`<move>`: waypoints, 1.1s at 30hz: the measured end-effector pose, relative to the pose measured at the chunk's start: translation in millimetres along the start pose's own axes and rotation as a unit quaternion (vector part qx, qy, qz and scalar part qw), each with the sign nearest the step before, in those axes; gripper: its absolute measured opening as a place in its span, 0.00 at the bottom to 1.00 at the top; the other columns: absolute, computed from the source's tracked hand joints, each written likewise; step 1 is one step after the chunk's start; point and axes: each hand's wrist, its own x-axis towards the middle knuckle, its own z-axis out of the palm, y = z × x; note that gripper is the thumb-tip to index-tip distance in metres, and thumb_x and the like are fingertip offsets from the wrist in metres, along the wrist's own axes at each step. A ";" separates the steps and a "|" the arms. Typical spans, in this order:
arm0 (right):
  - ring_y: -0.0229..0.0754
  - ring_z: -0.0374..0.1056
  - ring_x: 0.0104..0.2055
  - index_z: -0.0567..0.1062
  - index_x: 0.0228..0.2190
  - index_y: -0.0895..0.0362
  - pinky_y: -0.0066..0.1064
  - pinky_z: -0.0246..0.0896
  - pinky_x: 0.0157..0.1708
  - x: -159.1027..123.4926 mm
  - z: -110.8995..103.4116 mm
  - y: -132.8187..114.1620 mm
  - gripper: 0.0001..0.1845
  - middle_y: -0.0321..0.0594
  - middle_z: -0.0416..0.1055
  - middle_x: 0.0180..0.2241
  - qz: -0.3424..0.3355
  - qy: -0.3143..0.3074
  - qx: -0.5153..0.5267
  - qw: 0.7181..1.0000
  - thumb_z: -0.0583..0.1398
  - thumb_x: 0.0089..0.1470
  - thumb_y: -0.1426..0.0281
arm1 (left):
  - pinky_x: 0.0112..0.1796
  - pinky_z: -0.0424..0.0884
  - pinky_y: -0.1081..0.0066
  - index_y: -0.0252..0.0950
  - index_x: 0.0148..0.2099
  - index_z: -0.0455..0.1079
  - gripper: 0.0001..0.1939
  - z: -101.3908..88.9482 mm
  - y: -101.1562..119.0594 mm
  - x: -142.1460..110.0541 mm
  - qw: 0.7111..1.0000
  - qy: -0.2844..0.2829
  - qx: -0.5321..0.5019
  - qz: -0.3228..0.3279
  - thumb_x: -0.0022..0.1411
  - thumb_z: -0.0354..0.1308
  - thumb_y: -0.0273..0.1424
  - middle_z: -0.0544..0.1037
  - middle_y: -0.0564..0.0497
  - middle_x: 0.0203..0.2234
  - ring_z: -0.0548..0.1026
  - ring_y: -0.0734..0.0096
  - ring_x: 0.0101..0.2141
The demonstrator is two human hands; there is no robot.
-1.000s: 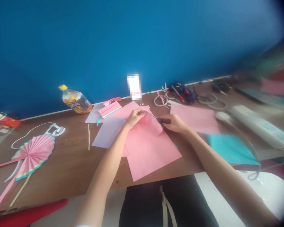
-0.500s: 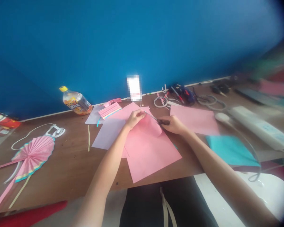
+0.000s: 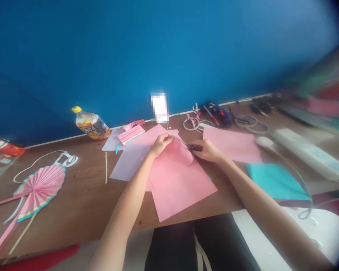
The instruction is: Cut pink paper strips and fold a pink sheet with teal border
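Observation:
My left hand pinches the far edge of a pink paper sheet, which is lifted and curls there. In my right hand is a pair of scissors, its fingers wrapped round the dark handles. The blades point left along the sheet's raised far edge, towards my left fingertips. The near part of the sheet lies flat on the wooden table. Under it and to the left are lavender sheets. A pleated pink paper strip with coloured edging lies behind them.
A pleated paper fan lies at far left; a tilted drink bottle stands near the wall. On the right are another pink sheet, turquoise paper, a white power strip, cables and tape rings.
The view has tilted slightly, so everything sits a little lower in the picture. Both hands keep nearly the same place on the paper and scissors.

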 end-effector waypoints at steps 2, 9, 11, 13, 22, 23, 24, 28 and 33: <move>0.40 0.69 0.29 0.79 0.43 0.59 0.28 0.64 0.31 0.1 0.6 0.9 0.19 0.40 0.78 0.32 -0.003 -0.002 0.000 1.000 0.59 0.49 0.70 | 0.35 0.60 0.73 0.34 0.30 0.65 0.17 0.3 -0.6 0.0 1.000 0.003 -0.001 0.003 0.58 0.59 0.43 0.68 0.55 0.25 0.64 0.74 0.29; 0.40 0.70 0.31 0.79 0.45 0.58 0.29 0.64 0.33 -0.1 1.4 1.4 0.19 0.40 0.78 0.36 0.000 -0.012 -0.002 1.000 0.57 0.52 0.70 | 0.36 0.60 0.74 0.34 0.31 0.66 0.15 -0.5 -2.3 0.2 1.000 -0.005 -0.014 0.007 0.58 0.59 0.42 0.69 0.55 0.26 0.65 0.75 0.30; 0.41 0.71 0.32 0.79 0.45 0.57 0.29 0.65 0.33 -0.3 1.7 1.6 0.19 0.41 0.78 0.36 -0.001 -0.008 -0.006 1.000 0.57 0.52 0.70 | 0.36 0.61 0.74 0.34 0.30 0.66 0.16 -1.0 -2.6 0.7 1.000 -0.004 -0.012 0.006 0.58 0.59 0.42 0.69 0.54 0.26 0.65 0.75 0.30; 0.41 0.70 0.31 0.79 0.44 0.57 0.29 0.65 0.33 -0.5 2.0 1.7 0.19 0.41 0.78 0.35 0.001 -0.005 -0.008 1.000 0.58 0.51 0.70 | 0.37 0.61 0.74 0.34 0.31 0.67 0.16 -1.1 -2.8 1.1 1.000 -0.001 -0.008 0.002 0.58 0.59 0.43 0.70 0.54 0.27 0.66 0.74 0.31; 0.39 0.69 0.30 0.79 0.44 0.58 0.28 0.63 0.32 0.2 1.3 1.6 0.19 0.40 0.78 0.34 -0.001 -0.004 -0.008 1.000 0.58 0.51 0.71 | 0.37 0.60 0.74 0.34 0.31 0.66 0.16 -1.5 -5.0 2.1 1.000 -0.002 -0.010 0.005 0.58 0.59 0.43 0.69 0.54 0.27 0.65 0.75 0.30; 0.39 0.69 0.30 0.79 0.44 0.58 0.28 0.63 0.31 0.1 1.3 1.7 0.19 0.40 0.78 0.33 -0.002 -0.002 -0.010 1.000 0.58 0.50 0.71 | 0.37 0.59 0.74 0.34 0.30 0.66 0.16 -1.6 -5.6 2.3 1.000 -0.001 -0.010 0.006 0.57 0.59 0.42 0.68 0.54 0.26 0.64 0.75 0.30; 0.39 0.69 0.29 0.79 0.44 0.58 0.28 0.63 0.31 0.0 1.4 1.7 0.19 0.40 0.77 0.32 -0.004 -0.001 -0.011 1.000 0.58 0.50 0.71 | 0.37 0.59 0.74 0.34 0.30 0.66 0.16 -1.6 -6.2 2.5 1.000 0.001 -0.010 0.005 0.57 0.60 0.42 0.68 0.54 0.26 0.64 0.75 0.30; 0.38 0.67 0.27 0.79 0.44 0.59 0.27 0.62 0.30 0.1 1.5 1.4 0.19 0.39 0.77 0.31 -0.010 -0.004 -0.006 1.000 0.58 0.50 0.70 | 0.36 0.59 0.74 0.33 0.31 0.66 0.16 -1.1 -7.6 2.6 1.000 0.005 -0.010 0.004 0.57 0.60 0.42 0.68 0.54 0.26 0.64 0.74 0.30; 0.37 0.67 0.27 0.79 0.44 0.59 0.26 0.61 0.29 0.9 1.5 2.1 0.19 0.38 0.77 0.30 -0.010 -0.007 -0.003 1.000 0.58 0.50 0.71 | 0.35 0.58 0.74 0.33 0.31 0.66 0.15 -1.6 -8.1 2.2 1.000 0.003 -0.015 0.009 0.58 0.59 0.41 0.65 0.55 0.25 0.63 0.76 0.29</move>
